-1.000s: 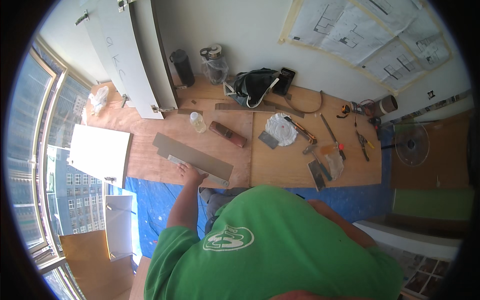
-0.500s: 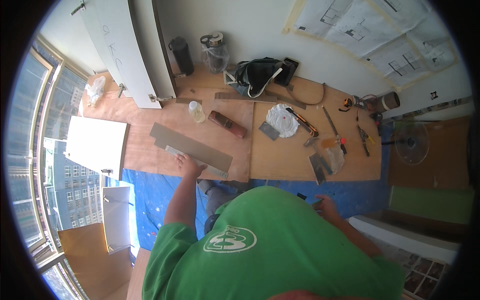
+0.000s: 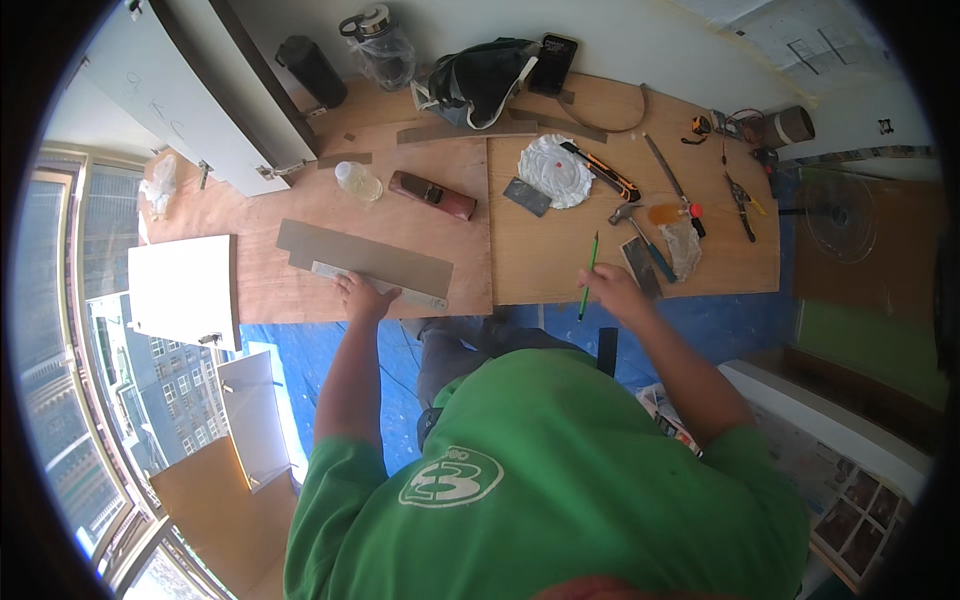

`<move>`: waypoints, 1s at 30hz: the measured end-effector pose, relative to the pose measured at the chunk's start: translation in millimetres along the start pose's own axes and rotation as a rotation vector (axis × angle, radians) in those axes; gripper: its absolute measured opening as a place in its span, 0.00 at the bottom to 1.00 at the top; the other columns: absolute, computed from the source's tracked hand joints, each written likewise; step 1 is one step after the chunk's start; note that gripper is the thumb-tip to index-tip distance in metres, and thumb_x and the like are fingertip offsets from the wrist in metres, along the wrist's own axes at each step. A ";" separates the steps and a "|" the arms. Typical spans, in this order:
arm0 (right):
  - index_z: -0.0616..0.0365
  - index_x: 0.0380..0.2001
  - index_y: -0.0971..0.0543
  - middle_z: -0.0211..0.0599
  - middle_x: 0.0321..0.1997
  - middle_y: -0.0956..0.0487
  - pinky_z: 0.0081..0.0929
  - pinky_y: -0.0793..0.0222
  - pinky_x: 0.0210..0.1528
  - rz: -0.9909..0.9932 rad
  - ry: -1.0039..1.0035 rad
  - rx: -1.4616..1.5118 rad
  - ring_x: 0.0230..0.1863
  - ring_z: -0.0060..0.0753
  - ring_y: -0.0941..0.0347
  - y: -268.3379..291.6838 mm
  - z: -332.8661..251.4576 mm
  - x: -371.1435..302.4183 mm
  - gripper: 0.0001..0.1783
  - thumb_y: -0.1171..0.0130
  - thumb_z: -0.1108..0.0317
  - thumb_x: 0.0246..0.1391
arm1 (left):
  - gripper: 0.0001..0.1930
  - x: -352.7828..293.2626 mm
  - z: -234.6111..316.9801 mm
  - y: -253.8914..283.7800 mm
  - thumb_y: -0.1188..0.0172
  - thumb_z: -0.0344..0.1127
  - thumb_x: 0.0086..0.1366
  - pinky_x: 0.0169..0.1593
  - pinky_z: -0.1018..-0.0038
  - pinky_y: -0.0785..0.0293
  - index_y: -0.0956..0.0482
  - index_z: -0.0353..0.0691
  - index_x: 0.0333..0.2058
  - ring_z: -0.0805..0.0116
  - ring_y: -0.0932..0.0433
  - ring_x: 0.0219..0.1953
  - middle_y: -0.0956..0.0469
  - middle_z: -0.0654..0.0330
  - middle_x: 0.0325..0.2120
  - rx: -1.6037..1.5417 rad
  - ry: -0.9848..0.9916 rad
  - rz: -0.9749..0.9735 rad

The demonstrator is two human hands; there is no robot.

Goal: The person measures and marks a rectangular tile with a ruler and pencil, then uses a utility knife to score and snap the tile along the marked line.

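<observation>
Since half a second ago the right hand [image 3: 612, 290] has come forward over the plywood tabletop [image 3: 560, 255], now pinching a green pencil [image 3: 588, 275], tip toward the person. Left hand [image 3: 362, 297] unchanged: fingers spread, pressing a pale ruler [image 3: 380, 283] along the near edge of the grey-brown board strip [image 3: 365, 258]. Strip's long axis runs left-right, slightly skewed. It lies left of the pencil hand; left hand nearer.
</observation>
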State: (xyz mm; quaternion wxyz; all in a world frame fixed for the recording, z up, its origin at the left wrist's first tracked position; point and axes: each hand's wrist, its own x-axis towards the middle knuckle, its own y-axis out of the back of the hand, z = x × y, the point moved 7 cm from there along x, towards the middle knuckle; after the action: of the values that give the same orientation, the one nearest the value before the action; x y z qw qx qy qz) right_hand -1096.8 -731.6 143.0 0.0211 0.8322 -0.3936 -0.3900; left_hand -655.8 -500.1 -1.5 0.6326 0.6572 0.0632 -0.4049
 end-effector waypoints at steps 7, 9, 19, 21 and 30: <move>0.61 0.38 0.20 0.33 0.25 0.19 0.33 0.30 0.35 -0.242 -0.007 -0.114 0.28 0.29 0.25 -101.7 -23.6 43.9 0.17 0.46 0.57 0.71 | 0.68 -4.2 2.1 9.4 0.20 0.58 0.48 0.77 0.52 0.55 0.56 0.28 0.74 0.41 0.63 0.79 0.62 0.35 0.76 -0.019 0.000 0.086; 0.61 0.38 0.21 0.41 0.27 0.18 0.40 0.28 0.36 -0.270 0.066 -0.123 0.29 0.41 0.22 -140.0 -10.5 58.5 0.16 0.46 0.58 0.70 | 0.68 -4.9 3.2 13.5 0.20 0.58 0.47 0.77 0.51 0.55 0.55 0.29 0.74 0.41 0.63 0.79 0.61 0.35 0.76 -0.033 0.004 0.093; 0.55 0.36 0.25 0.52 0.29 0.19 0.56 0.27 0.37 -0.315 0.407 -0.546 0.35 0.64 0.21 -230.4 3.5 68.2 0.10 0.43 0.60 0.64 | 0.67 -10.1 0.0 7.8 0.21 0.61 0.46 0.76 0.47 0.56 0.51 0.37 0.75 0.45 0.62 0.79 0.58 0.40 0.77 -0.027 0.038 0.131; 0.54 0.35 0.25 0.52 0.29 0.19 0.57 0.28 0.36 -0.303 0.389 -0.622 0.34 0.64 0.21 -229.8 0.1 69.0 0.10 0.43 0.60 0.64 | 0.67 -12.0 0.1 10.4 0.22 0.61 0.47 0.76 0.46 0.58 0.53 0.33 0.75 0.46 0.64 0.80 0.60 0.41 0.77 -0.051 0.038 0.100; 0.53 0.36 0.25 0.52 0.28 0.19 0.60 0.28 0.37 -0.365 0.408 -0.712 0.34 0.65 0.21 -228.6 -3.6 70.7 0.11 0.45 0.58 0.64 | 0.67 -11.3 -0.5 12.6 0.22 0.61 0.47 0.76 0.45 0.58 0.53 0.35 0.75 0.48 0.65 0.80 0.61 0.42 0.78 -0.051 0.045 0.105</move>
State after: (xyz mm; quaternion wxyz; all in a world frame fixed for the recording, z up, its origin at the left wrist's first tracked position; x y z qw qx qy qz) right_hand -921.1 -622.5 22.6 0.3143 0.8888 -0.0692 -0.3262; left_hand -655.6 -497.1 15.3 0.6678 0.6523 0.0533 -0.3545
